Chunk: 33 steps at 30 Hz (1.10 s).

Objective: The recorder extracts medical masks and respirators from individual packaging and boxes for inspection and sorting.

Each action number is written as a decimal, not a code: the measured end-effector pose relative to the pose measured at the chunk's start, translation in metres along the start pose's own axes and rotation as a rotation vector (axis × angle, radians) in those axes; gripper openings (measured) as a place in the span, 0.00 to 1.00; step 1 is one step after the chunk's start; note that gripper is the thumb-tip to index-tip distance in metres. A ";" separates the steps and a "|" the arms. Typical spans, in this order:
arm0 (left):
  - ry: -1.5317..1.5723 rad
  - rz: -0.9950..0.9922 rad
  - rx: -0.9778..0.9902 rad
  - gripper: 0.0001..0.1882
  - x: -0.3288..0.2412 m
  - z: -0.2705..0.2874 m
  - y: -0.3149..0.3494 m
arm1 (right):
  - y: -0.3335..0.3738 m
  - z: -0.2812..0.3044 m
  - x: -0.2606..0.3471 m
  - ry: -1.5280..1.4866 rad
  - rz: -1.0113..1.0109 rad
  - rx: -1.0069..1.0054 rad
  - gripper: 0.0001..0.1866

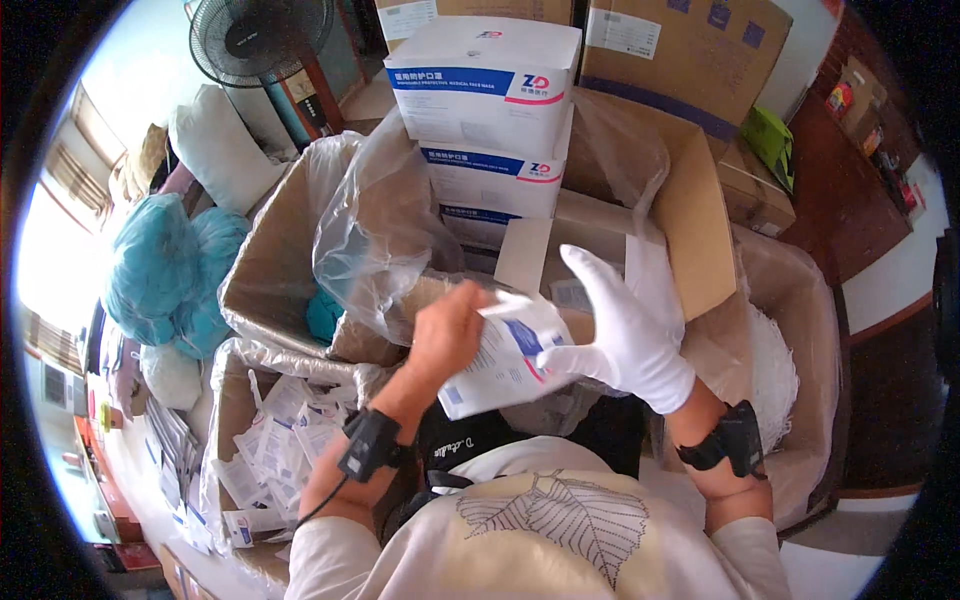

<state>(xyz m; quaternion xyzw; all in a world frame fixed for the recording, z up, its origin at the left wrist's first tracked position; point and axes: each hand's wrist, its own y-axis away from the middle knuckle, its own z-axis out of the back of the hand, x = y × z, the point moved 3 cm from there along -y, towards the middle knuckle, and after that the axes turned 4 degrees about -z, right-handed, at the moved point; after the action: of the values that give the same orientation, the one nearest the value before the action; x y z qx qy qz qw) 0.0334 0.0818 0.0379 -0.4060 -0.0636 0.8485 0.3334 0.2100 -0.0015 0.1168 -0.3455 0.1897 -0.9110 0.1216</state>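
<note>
Open brown cardboard carton (705, 205) with clear plastic lining (375, 225) stands ahead, stack of white blue-banded boxes (480, 112) at its far side. White-gloved right hand (638, 340) spreads wide, thumb over one side of a flat white blue-printed packet (495, 365), between the hands; bare left hand (446, 332), blurred, pinches its upper edge.

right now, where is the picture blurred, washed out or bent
Head view: left hand motion-blurred, white packet smeared near its top, gloved right hand crisper; same head view: far left washed out, fisheye bending toward the dark round rim.
</note>
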 end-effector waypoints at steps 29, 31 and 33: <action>0.056 -0.044 -0.402 0.09 -0.025 0.028 -0.008 | 0.020 -0.022 -0.001 -0.611 -0.302 0.091 0.17; -0.025 -0.244 -0.387 0.06 -0.039 0.030 -0.005 | 0.014 -0.025 0.007 -0.248 -0.122 -0.006 0.19; -0.044 -0.243 -0.355 0.04 -0.041 0.031 0.003 | 0.011 -0.031 0.009 -0.136 -0.138 0.071 0.18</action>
<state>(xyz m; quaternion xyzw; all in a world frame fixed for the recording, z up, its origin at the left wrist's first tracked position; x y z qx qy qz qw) 0.0274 0.0593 0.0836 -0.4289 -0.2677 0.7862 0.3553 0.1833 -0.0065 0.0956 -0.4143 0.1246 -0.8977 0.0834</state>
